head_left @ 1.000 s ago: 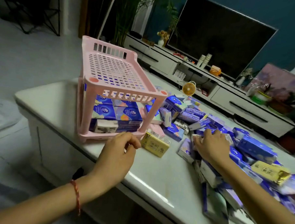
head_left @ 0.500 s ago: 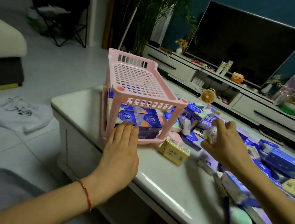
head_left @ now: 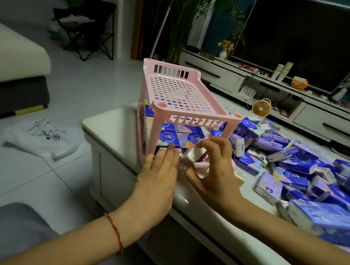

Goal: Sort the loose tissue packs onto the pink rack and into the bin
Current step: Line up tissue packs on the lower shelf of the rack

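With the left hand (head_left: 160, 171), fingers straight and close together, touches the pink rack (head_left: 177, 96) flat at the front edge of its lower shelf; holds nothing in this hand. With the right hand (head_left: 212, 174), just beside the left one, grips a pale tissue pack (head_left: 193, 154), fingers curled over its top and thumb under it. Holds this pack tilted at the front opening of the rack, just above the lower shelf; cannot tell if it touches the shelf. Wears a red string (head_left: 115, 232) on the left wrist. Has the rack upright near the corner of the white worktop (head_left: 114, 125). Has blue packs (head_left: 168, 137) stacked inside the rack, under its top shelf. Has a big heap of loose packs (head_left: 288, 171) lying on the worktop to the right of the rack, and a small yellow fan (head_left: 261, 109) behind that heap, also to the right of the rack.
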The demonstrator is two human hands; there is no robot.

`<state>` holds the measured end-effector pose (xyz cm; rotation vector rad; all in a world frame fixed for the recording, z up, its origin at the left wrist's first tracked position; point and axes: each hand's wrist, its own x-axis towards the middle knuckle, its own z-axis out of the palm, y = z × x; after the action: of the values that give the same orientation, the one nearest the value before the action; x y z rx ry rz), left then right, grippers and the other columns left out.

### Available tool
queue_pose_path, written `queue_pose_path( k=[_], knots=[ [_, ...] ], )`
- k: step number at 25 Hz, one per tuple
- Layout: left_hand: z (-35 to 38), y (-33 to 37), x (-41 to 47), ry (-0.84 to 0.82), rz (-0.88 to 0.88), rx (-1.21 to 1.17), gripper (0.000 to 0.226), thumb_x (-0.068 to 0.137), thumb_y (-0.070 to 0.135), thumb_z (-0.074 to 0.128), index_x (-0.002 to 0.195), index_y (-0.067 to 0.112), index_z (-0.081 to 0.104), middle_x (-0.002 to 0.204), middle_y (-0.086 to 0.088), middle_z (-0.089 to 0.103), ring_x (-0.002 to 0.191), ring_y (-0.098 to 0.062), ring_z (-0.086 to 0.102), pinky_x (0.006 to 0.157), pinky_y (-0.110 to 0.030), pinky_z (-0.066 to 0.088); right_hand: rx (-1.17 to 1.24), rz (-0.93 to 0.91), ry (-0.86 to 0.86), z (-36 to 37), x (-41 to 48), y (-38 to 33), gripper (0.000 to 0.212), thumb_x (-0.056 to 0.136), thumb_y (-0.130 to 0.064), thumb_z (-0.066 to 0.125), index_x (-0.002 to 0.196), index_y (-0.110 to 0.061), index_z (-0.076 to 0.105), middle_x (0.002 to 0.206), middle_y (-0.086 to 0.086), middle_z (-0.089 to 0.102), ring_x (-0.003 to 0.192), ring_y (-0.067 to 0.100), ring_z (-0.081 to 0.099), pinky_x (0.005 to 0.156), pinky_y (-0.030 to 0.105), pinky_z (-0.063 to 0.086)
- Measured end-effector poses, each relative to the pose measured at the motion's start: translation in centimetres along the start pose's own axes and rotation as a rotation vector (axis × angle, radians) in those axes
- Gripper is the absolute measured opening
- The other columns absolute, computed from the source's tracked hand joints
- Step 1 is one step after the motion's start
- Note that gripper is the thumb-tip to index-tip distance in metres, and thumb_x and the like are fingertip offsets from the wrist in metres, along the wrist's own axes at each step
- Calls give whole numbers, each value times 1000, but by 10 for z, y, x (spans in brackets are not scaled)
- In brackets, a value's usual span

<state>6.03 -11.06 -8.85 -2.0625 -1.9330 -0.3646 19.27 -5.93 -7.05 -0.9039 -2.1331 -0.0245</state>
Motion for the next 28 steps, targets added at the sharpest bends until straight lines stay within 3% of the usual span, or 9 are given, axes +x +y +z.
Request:
queue_pose_path(
  k=[1, 5, 10, 14, 18, 21, 24, 26, 28],
  knots=[
    [-1, 0, 0, 9, -15, 0, 86, 71, 31, 72, 141, -1, 33, 145, -21, 36, 131, -34, 39, 105, -46, 35, -7, -5, 31, 3, 0, 3, 40, 78, -37, 52, 111, -20, 38, 114, 1, 33, 97, -6, 30, 87, -5, 29],
    [16, -4, -4, 120, 0, -58, 86, 39, 29, 87, 116, -2, 63, 116, -19, 64, 103, -32, 62, 82, -42, 52, -1, 73, 76, 10, 1, 8, 39, 78, -34, 52, 111, -21, 37, 115, 1, 32, 93, 6, 42, 76, 0, 35],
    [23, -5, -5, 217, 8, -63, 87, 43, 30, 87, 120, -1, 60, 118, -18, 63, 105, -32, 61, 81, -42, 53, -314, -83, 109, 10, -3, 14, 24, 87, -29, 47, 104, -12, 44, 101, 16, 55, 77, 23, 59, 61, 20, 41],
    [29, -5, -5, 302, 16, -77, 85, 46, 28, 86, 122, 0, 59, 122, -18, 61, 110, -31, 46, 83, -43, 52, -360, -69, -32, 7, -7, 25, 21, 86, -22, 52, 103, -10, 50, 97, 15, 57, 76, 28, 59, 58, 32, 48],
    [31, -4, -5, 280, 25, -120, 84, 49, 27, 85, 124, 1, 57, 123, -18, 60, 111, -29, 44, 84, -44, 51, -430, -83, -109, 7, -9, 26, 24, 76, -14, 69, 96, -4, 60, 91, 16, 60, 71, 29, 59, 54, 37, 52],
    [28, -4, -6, 335, 32, -235, 73, 61, 25, 79, 126, 6, 50, 126, -13, 53, 113, -26, 41, 87, -42, 49, -424, -123, -143, 5, -5, 21, 15, 76, -14, 64, 87, -5, 61, 82, 13, 61, 63, 26, 58, 48, 35, 50],
    [20, -3, -10, 517, -81, -536, 45, 76, 19, 57, 118, 15, 42, 119, -5, 36, 112, -17, 37, 94, -21, 39, -421, -128, -213, -2, -6, 19, 24, 72, -16, 72, 92, -8, 61, 88, 11, 59, 60, 23, 58, 43, 28, 45],
    [12, -5, -9, 556, -259, -785, 52, 74, 3, 58, 117, 19, 35, 120, -4, 28, 113, -14, 35, 91, 3, 29, -360, -37, -164, -9, -11, 19, 34, 74, -16, 73, 102, -13, 55, 93, 10, 56, 61, 21, 56, 42, 27, 42],
    [10, -11, -6, 488, -372, -928, 64, 73, -9, 59, 126, 14, 30, 126, -11, 28, 114, -9, 32, 83, 13, 23, -176, 217, -9, -12, -11, 19, 32, 84, -18, 66, 105, -18, 41, 89, 4, 52, 60, 17, 52, 48, 29, 41]
  ],
)
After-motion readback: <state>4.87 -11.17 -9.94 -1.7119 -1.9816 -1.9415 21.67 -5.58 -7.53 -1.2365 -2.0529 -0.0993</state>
